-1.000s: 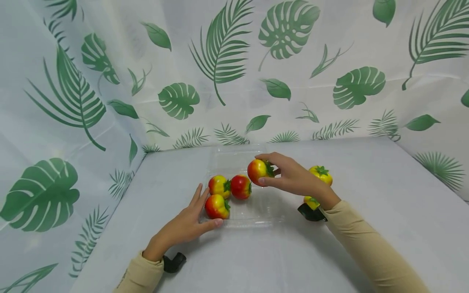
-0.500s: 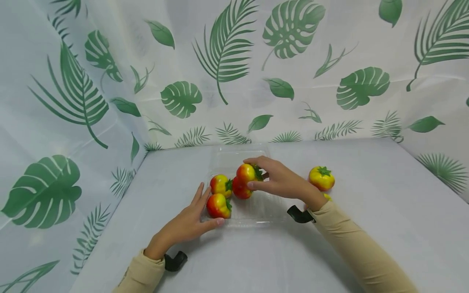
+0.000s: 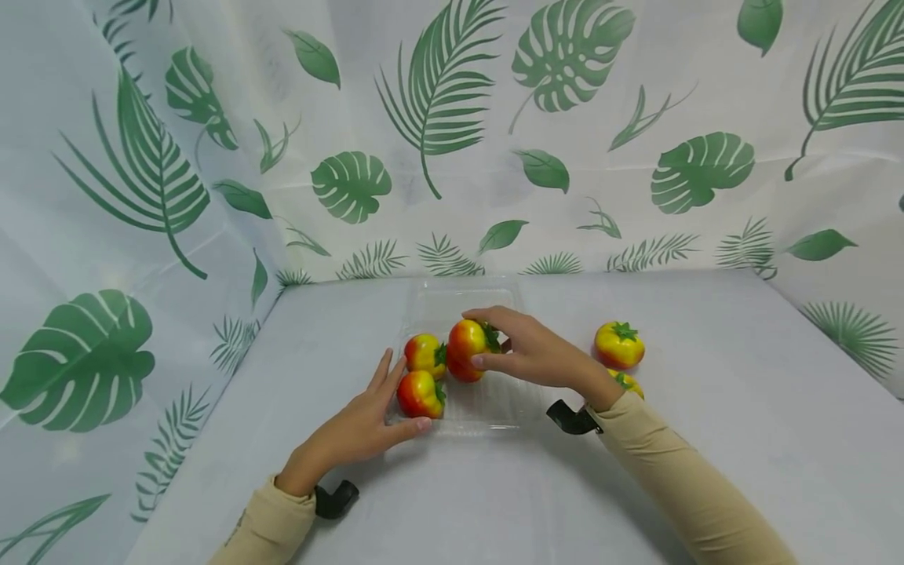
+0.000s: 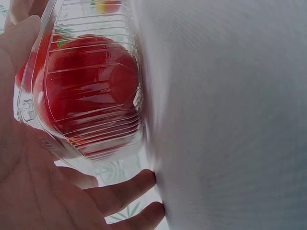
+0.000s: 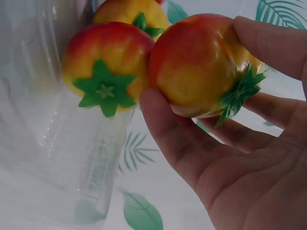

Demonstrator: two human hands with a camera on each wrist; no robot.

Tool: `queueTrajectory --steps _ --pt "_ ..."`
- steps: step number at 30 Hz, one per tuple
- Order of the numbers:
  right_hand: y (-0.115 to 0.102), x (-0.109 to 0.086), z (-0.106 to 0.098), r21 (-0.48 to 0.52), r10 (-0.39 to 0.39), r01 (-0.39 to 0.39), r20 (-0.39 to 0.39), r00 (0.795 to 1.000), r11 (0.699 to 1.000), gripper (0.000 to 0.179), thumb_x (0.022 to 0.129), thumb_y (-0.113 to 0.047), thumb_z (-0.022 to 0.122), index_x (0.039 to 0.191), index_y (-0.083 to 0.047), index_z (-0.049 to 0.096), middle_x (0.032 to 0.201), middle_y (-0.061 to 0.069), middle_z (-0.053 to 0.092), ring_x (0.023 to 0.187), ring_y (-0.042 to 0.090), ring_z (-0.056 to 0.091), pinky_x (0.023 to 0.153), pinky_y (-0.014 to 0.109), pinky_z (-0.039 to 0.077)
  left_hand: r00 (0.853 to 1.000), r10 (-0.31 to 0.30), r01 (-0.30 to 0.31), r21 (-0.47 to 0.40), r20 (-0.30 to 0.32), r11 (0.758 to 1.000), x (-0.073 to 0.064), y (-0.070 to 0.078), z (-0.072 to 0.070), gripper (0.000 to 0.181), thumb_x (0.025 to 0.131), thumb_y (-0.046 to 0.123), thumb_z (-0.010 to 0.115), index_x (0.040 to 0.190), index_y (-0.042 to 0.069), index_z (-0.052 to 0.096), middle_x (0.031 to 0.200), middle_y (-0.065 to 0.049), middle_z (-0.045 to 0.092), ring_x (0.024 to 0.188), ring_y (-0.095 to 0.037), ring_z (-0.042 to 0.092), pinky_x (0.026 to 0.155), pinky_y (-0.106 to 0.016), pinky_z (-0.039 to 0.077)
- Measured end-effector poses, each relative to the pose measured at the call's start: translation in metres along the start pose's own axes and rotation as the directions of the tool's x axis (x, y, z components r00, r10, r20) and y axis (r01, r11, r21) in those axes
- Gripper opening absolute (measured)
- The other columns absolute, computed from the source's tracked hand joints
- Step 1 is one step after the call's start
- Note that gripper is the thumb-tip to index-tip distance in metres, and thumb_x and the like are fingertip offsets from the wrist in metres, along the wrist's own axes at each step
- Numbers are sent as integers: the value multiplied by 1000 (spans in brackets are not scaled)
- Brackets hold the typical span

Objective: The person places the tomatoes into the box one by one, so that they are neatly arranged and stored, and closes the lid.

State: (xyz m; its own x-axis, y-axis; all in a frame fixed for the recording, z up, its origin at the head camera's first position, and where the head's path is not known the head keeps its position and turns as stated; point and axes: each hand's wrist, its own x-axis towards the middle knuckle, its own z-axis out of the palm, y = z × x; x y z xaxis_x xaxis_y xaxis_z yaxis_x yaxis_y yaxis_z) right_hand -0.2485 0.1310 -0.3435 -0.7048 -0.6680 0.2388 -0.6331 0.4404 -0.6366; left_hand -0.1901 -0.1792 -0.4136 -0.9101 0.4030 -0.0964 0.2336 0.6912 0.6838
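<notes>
My right hand (image 3: 540, 349) grips a red-and-yellow tomato (image 3: 466, 337) with a green leafy top, thumb on one side and fingers on the other. It hangs over a redder tomato (image 3: 464, 371) in a clear plastic box (image 3: 497, 412), overlapping it in the head view. Two more tomatoes, a rear one (image 3: 424, 355) and a front one (image 3: 419, 395), lie along the box's left side. My left hand (image 3: 356, 424) rests spread around the box's front left corner. In the left wrist view, its thumb lies by the rim and some fingertips touch the table.
Right of the box, a yellow-red tomato (image 3: 619, 345) and another one (image 3: 627, 383), partly behind the right forearm, sit on the white table (image 3: 459, 502). The box's lid (image 3: 462, 294) lies folded back behind it. A leaf-patterned curtain (image 3: 438, 227) closes off the back.
My right hand has moved left and slightly down with the tomato, from the box's right part to over the redder tomato. My left hand stays at the box corner.
</notes>
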Motion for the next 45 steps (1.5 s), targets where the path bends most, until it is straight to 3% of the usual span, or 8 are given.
queueTrajectory --steps 17,32,38,45 --pt "-5 -2 -9 1 45 -45 0 999 999 66 100 -25 78 156 -3 50 150 12 58 127 29 59 99 48 58 1000 -19 19 -1 3 1000 0 -1 0 112 95 69 69 174 24 5 179 -3 -12 157 -45 27 118 -69 31" --pt "-17 -7 4 25 -40 37 134 990 999 56 97 -27 82 144 -7 58 137 3 64 119 22 60 92 37 60 1000 -21 21 -1 2 1000 -1 3 1 110 96 64 71 174 25 5 179 -4 -12 157 -47 26 117 -72 31" --pt "-20 -8 9 14 -4 2 158 987 1000 54 94 -24 84 139 -8 58 136 5 62 121 24 59 92 35 61 1000 -3 3 -3 8 1000 -1 3 0 111 95 67 70 174 23 5 179 -6 -11 157 -46 27 118 -69 31" --pt "-21 -7 12 -70 52 -41 169 984 997 53 93 -28 85 137 -11 61 136 10 56 119 27 59 96 42 60 1000 -10 10 -3 8 1000 -1 3 1 112 95 69 70 174 24 5 179 -6 -11 158 -46 25 117 -70 32"
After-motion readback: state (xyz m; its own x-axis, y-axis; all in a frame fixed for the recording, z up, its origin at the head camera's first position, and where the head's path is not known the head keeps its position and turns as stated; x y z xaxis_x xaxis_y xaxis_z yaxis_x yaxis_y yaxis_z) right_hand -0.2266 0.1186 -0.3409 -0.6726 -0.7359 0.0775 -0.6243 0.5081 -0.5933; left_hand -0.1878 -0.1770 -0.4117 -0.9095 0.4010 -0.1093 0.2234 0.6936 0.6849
